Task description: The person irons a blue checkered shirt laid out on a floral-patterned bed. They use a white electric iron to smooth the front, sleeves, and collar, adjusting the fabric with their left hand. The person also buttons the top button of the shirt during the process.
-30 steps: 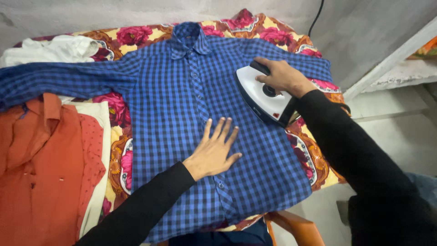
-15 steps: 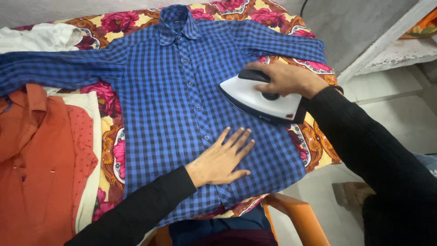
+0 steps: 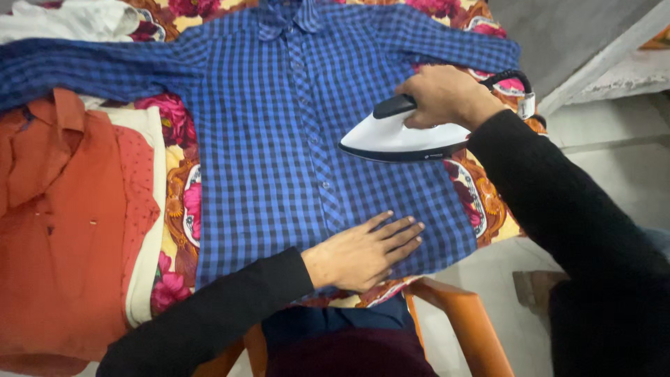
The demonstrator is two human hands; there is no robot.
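while the left hand lies flat and open on the blue checked shirt near its hem, the right hand grips the white iron on the shirt's right half.

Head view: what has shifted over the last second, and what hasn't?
The right hand has slid the white iron from the far right shoulder of the blue checked shirt toward the button line, its tip now pointing left. The left hand has moved down toward the hem, still pressed flat. The shirt stays spread on the floral cover, the orange garment beside it.
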